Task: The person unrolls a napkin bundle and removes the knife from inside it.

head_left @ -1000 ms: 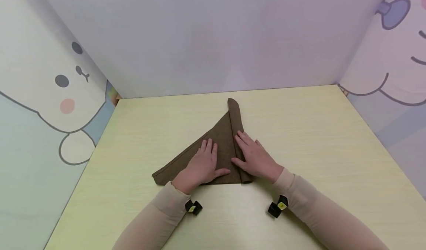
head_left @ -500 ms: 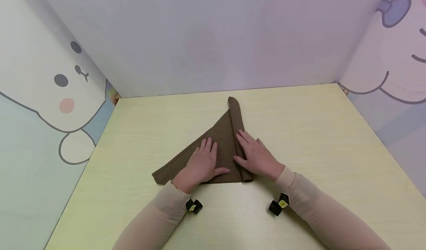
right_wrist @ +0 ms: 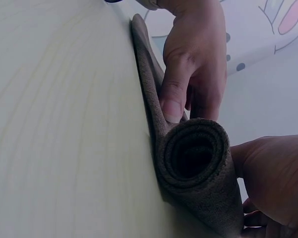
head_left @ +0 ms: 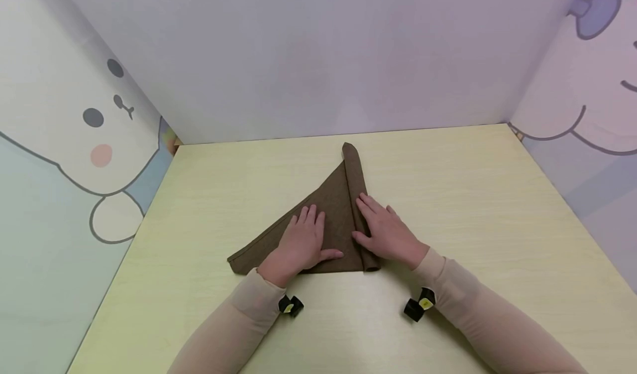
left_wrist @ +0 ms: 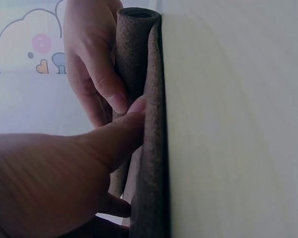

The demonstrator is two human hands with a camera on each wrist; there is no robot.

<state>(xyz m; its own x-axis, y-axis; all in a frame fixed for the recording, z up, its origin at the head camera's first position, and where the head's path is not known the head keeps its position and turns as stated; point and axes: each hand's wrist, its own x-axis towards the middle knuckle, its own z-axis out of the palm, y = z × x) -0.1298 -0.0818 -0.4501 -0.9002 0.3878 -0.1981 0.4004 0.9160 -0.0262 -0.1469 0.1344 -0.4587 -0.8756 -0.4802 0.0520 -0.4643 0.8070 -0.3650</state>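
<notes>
A brown cloth [head_left: 334, 202], folded into a rough triangle, lies on the light wooden table. Its right side is rolled into a tube [head_left: 354, 172], and the coiled end [right_wrist: 196, 156] shows several layers in the right wrist view. My left hand [head_left: 301, 244] lies flat on the triangle, fingers pointing away and thumb stretched toward the roll. On the roll rests my right hand [head_left: 388, 233], fingers extended over its top and thumb along its left edge. The left wrist view shows the right hand [left_wrist: 92, 54] against the roll, beside the left thumb.
The pale table [head_left: 473, 208] extends around the cloth on all sides. A plain wall [head_left: 308, 58] stands at its back, with cartoon-printed panels [head_left: 99, 152] at the left and right. A small black device [head_left: 418, 305] sits at each wrist.
My right hand and the rolled edge have shifted slightly to the right. The left hand stays in place on the cloth.
</notes>
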